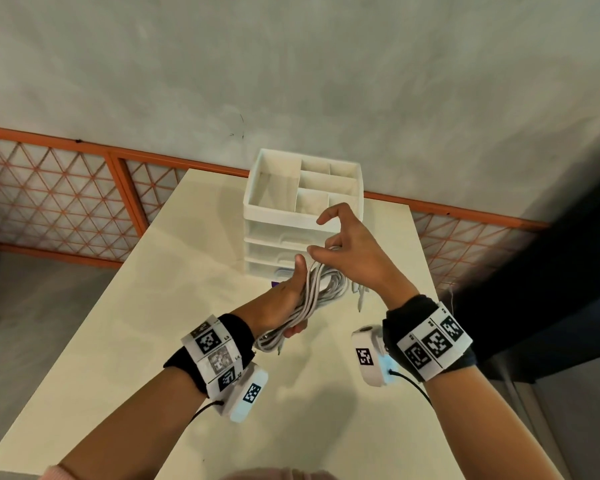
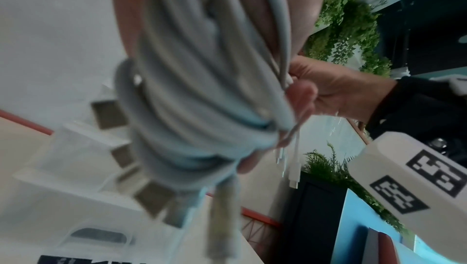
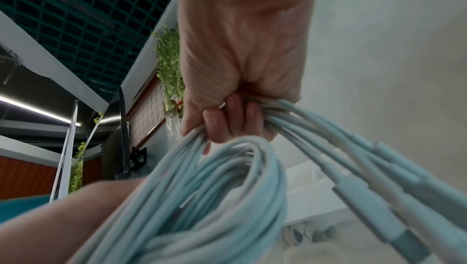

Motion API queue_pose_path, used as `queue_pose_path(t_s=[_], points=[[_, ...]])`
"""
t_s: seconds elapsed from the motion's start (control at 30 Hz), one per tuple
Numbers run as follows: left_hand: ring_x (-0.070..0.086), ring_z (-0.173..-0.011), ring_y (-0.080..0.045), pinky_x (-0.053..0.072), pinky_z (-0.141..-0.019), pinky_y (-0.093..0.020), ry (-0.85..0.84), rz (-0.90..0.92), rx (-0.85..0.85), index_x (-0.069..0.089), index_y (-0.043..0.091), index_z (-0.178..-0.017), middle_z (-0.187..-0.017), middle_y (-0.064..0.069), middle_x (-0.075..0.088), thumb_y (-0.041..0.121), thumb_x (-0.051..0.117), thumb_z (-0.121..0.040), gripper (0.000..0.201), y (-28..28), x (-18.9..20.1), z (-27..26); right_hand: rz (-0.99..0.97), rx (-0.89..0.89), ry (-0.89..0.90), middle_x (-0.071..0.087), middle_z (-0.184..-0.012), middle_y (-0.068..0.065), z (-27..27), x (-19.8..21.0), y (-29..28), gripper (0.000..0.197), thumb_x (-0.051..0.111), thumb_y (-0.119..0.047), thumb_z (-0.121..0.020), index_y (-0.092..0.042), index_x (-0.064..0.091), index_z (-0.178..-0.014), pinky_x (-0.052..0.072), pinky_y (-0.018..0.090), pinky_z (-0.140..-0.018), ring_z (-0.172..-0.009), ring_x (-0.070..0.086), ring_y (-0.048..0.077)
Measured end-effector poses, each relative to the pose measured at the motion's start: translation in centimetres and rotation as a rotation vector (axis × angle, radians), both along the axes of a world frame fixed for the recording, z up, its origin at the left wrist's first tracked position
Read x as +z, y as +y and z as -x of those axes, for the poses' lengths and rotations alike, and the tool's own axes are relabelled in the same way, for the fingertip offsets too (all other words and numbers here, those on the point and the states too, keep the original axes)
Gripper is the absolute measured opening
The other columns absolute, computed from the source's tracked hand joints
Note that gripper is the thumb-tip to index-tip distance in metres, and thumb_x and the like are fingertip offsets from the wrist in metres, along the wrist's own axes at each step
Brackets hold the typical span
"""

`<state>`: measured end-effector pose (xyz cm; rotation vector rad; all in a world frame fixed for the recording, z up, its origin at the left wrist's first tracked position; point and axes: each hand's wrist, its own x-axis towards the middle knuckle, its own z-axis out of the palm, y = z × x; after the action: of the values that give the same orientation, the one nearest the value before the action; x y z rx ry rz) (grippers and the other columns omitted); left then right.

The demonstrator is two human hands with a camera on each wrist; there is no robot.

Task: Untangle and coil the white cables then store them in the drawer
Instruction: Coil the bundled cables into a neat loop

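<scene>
Gripping, left hand [image 1: 284, 299]: fingers curled round bundle of looped white round cables [image 1: 312, 296], held above cream rectangular tabletop [image 1: 153, 306], just before white plastic drawer unit [image 1: 274, 237]. Long axis running from near-left low end to far-right high end. Pinching upper end, right hand [image 1: 354, 251]: lower fingers curled on strands, index finger raised. Connector ends [image 1: 359, 292] dangling beneath.
</scene>
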<state>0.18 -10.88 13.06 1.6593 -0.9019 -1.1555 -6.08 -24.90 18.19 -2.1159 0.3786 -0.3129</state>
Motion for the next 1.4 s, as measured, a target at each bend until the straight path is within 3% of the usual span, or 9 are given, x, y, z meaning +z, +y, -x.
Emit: queue_pose_path(t_s=[0.13,0.27,0.43,0.63,0.73,0.9,1.13,1.23,1.4], points=[[0.040,-0.039,-0.015,0.041,-0.049,-0.021,0.053,0.003,-0.052,0.050,-0.011,-0.075,-0.052,-0.014,0.044,0.081,0.003,-0.074,0.104,0.3,-0.6,-0.2,-0.055,-0.037,0.017,0.034,-0.044,-0.006,-0.4,-0.6,-0.3,0.038,0.067,-0.010,-0.080,-0.016,0.041,-0.107,0.030,0.019,-0.044,-0.040,0.032,0.010],[0.042,-0.039,-0.017,0.039,-0.050,-0.024,-0.092,-0.010,-0.012,0.055,0.006,-0.079,-0.046,-0.002,0.050,0.056,0.043,-0.092,0.052,0.5,-0.7,0.1,-0.052,-0.019,0.025,0.035,-0.041,-0.008,-0.3,-1.4,-0.4,0.031,0.067,-0.012,-0.080,-0.015,0.045,-0.100,0.030,0.021,-0.045,-0.039,0.031,0.011],[0.039,-0.039,-0.019,0.037,-0.045,-0.022,-0.010,0.031,0.075,0.055,0.006,-0.074,-0.045,-0.006,0.047,0.034,0.031,-0.098,0.044,0.7,-1.1,-0.8,-0.036,-0.098,0.016,0.041,-0.040,-0.010,0.0,-1.6,-1.5,0.038,0.069,-0.042,-0.082,-0.009,0.050,-0.076,0.034,0.013,-0.048,-0.040,0.036,0.005],[0.034,-0.037,-0.021,0.033,-0.045,-0.025,0.092,0.107,0.184,0.052,0.004,-0.074,-0.046,-0.007,0.044,0.030,0.034,-0.098,0.040,0.6,-1.2,-1.8,-0.120,0.005,-0.046,0.033,-0.054,-0.008,1.2,-3.4,-1.5,0.018,0.047,-0.024,-0.098,-0.009,0.046,-0.090,0.032,0.014,-0.054,-0.050,0.031,0.005],[0.035,-0.038,-0.022,0.034,-0.047,-0.027,0.078,0.092,0.219,0.049,0.005,-0.073,-0.049,-0.013,0.043,0.032,0.036,-0.097,0.039,0.7,-1.8,-2.4,-0.020,0.010,-0.096,0.043,-0.055,-0.011,1.3,-3.9,-1.2,0.012,0.048,-0.022,-0.098,-0.010,0.046,-0.095,0.034,0.022,-0.060,-0.057,0.037,0.010],[0.038,-0.040,-0.021,0.038,-0.048,-0.026,0.089,0.123,0.241,0.050,0.005,-0.073,-0.050,-0.012,0.045,0.034,0.035,-0.097,0.040,0.4,-1.5,-2.4,0.056,-0.112,-0.244,0.056,-0.065,-0.011,1.2,-4.6,0.1,0.010,0.051,-0.014,-0.097,-0.008,0.047,-0.090,0.039,0.008,-0.060,-0.058,0.053,0.002],[0.047,-0.042,-0.021,0.043,-0.051,-0.026,0.028,0.240,0.382,0.052,0.004,-0.069,-0.047,-0.009,0.052,0.034,0.032,-0.100,0.047,0.2,-1.0,-2.1,0.117,-0.196,-0.198,0.070,-0.091,0.000,0.6,-6.3,2.1,0.014,0.055,-0.021,-0.095,-0.008,0.049,-0.092,0.041,0.011,-0.057,-0.062,0.060,0.003],[0.048,-0.042,-0.021,0.044,-0.052,-0.027,0.029,0.274,0.388,0.054,0.005,-0.067,-0.049,-0.010,0.054,0.033,0.033,-0.100,0.048,0.3,-0.9,-1.9,0.167,-0.240,-0.153,0.074,-0.092,0.003,0.4,-6.5,2.7,0.013,0.052,-0.023,-0.097,-0.011,0.049,-0.099,0.049,0.026,-0.062,-0.066,0.065,0.016],[0.050,-0.043,-0.024,0.047,-0.053,-0.028,0.028,0.323,0.331,0.059,0.007,-0.071,-0.057,-0.018,0.056,0.032,0.035,-0.101,0.046,0.5,-1.1,-2.2,-0.203,-0.195,-0.163,0.071,-0.087,0.012,0.2,-5.4,2.9,0.008,0.056,-0.013,-0.094,-0.012,0.049,-0.098,0.059,0.048,-0.076,-0.079,0.071,0.026]])
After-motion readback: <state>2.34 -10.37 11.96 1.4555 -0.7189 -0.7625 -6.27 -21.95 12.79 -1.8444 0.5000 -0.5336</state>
